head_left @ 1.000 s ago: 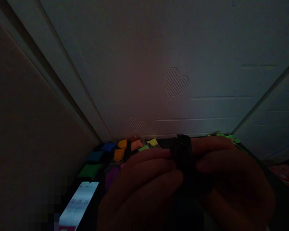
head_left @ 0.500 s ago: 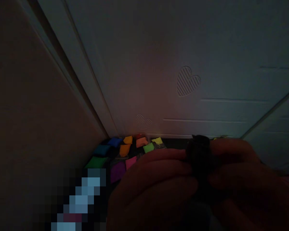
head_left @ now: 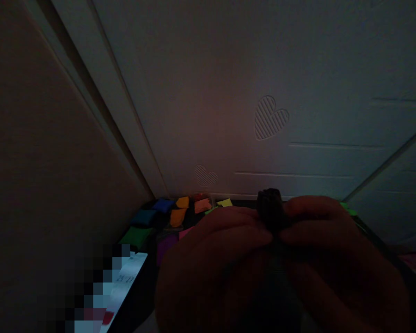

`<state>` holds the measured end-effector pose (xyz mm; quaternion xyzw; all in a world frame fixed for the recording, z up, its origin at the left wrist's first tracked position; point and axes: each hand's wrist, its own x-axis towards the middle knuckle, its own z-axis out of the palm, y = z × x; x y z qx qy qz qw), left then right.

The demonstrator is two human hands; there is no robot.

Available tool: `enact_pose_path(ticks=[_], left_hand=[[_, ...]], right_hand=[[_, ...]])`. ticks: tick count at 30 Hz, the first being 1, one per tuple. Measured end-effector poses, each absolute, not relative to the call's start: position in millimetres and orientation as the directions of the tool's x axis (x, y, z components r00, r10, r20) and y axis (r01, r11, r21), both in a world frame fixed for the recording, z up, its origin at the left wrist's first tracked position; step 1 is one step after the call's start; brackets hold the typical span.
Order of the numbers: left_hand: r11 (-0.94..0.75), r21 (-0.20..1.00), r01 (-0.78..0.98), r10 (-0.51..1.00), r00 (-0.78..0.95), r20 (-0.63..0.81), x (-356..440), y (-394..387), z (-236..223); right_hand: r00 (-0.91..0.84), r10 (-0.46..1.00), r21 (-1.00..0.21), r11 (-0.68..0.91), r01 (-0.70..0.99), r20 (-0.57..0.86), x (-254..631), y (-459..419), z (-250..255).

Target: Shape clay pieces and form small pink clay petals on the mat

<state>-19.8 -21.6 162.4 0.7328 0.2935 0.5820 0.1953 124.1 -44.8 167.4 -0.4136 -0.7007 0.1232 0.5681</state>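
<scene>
Head camera view, very dim: two bare hands meet in the lower part of the scene, fingertips nearly together. Between them, pinched from both sides, is a small dark lump (head_left: 272, 208) with a crinkled, folded top that pokes up above the fingers. The left hand (head_left: 211, 268) grasps it from one side and the right hand (head_left: 346, 263) from the other; thumbs and the lump's underside are lost in shadow.

The step in hand appears to be fine fingertip work on this lump, perhaps pressing or shaping it. Any next move would seem to call for a light, steady pinch with both hands, since the piece looks soft and the light is poor.

Left of the grip and beyond it, flat coloured pieces lie on a dark surface (head_left: 145, 289): green (head_left: 136, 237), teal (head_left: 143, 217), blue (head_left: 163, 205), orange (head_left: 177, 217), purple (head_left: 166, 245), salmon (head_left: 203, 205) and yellow (head_left: 224, 202). Nearer, left of the left hand, a lit screen (head_left: 125, 282) glows, partly pixelated. Right of the grip and beyond it sits something bright green (head_left: 348, 209). Behind everything, a pale panel (head_left: 211, 101) carries embossed striped hearts.
</scene>
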Motion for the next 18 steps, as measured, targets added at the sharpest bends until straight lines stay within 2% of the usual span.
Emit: enact_pose_path(ticks=[3,6,13,18], left_hand=[[-0.615,0.759,0.213,0.784,0.067,0.617,-16.4,-19.3,156.6],[-0.523,0.834,0.179,0.852,0.077,0.518,-14.6,-15.2,153.7],[-0.397,0.915,-0.068,0.902,0.154,0.402,-13.9,-6.3,151.5],[-0.340,0.938,-0.076,0.934,0.088,0.346,-11.8,-6.7,149.9]], right_hand=[[0.010,0.741,-0.658,0.591,0.467,0.672,122.2,-38.6,166.9],[0.012,0.788,-0.702,0.541,0.463,0.615,121.3,-34.4,166.2],[0.032,0.871,-0.799,0.434,0.417,0.490,118.7,-34.2,165.9],[0.017,0.885,-0.817,0.422,0.394,0.465,117.7,-34.9,165.6]])
